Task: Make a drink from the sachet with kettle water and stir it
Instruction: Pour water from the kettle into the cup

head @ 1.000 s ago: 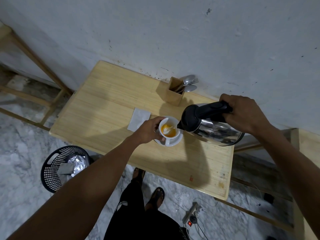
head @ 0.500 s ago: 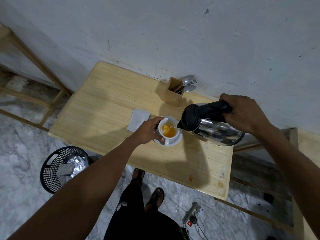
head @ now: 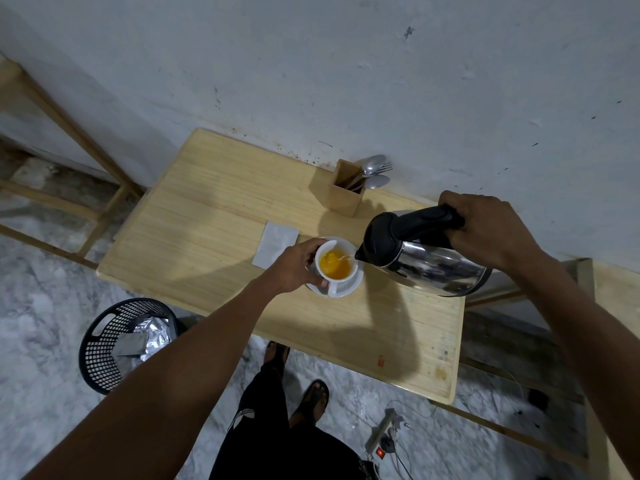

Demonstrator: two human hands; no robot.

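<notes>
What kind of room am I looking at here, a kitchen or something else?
Probably a bare room with a makeshift drinks corner, not a fitted kitchen: a small wooden table against a scuffed plain wall, a cutlery holder, a waste basket and a power strip on the marble floor.

Wall: rough whitewashed plaster wall (head: pixel 346 71), scuffed and speckled dark near its base.
Floor: grey-white marbled stone floor (head: pixel 38 327).
Surface: pale slatted wooden table surface (head: pixel 194 216), pushed against the wall.
Light: dim, casting soft shadows.
</notes>
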